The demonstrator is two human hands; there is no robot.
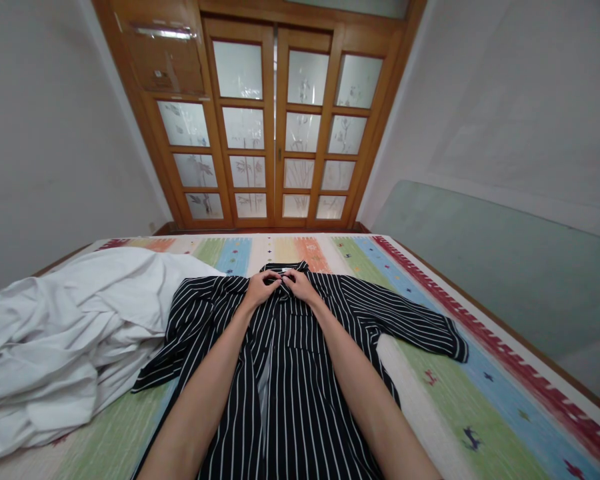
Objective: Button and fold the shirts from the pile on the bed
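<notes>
A black shirt with white stripes (300, 373) lies spread front up, its collar away from me and its sleeves out to both sides. Down its middle the front edges lie a little apart. At the collar, my left hand (263, 288) pinches the shirt with thumb and fingers together. My right hand (299, 285) does the same just beside it, the fingertips of both hands almost meeting. Whatever small part of the collar sits between the fingertips is too small to make out.
Crumpled white cloth (80, 333) is heaped at the left, against the shirt's sleeve. Beneath everything is a colourful striped bed cover (450, 400). A pale green panel (505, 260) leans along the right wall. Wooden doors with glass panes (275, 133) stand beyond the far edge.
</notes>
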